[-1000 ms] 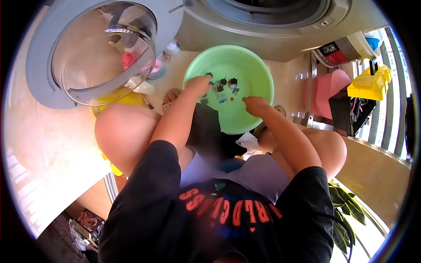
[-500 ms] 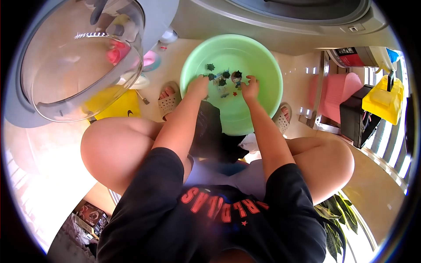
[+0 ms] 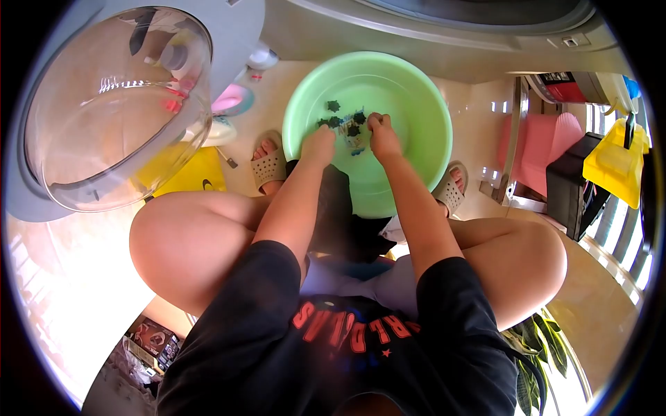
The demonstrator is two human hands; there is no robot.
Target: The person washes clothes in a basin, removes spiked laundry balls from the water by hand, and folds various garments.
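Note:
A round green basin stands on the floor between my feet. Several small dark star-like pieces and a bluish printed patch show on its bottom. My left hand is closed at the basin's left side, beside the dark pieces and over a dark cloth that hangs at the near rim; its fingertips are hidden. Over the middle of the basin my right hand has its fingers pinched together near the dark pieces. What it holds, if anything, is too small to make out.
A washing machine stands beyond the basin, its round glass door open at the left. A yellow bag lies by my left foot. At the right are a pink container, a black box and a yellow tray.
My right hand has moved left over the basin, and its fingers have closed. The cartoon figure and red star seen earlier are no longer visible. The view has shifted slightly.

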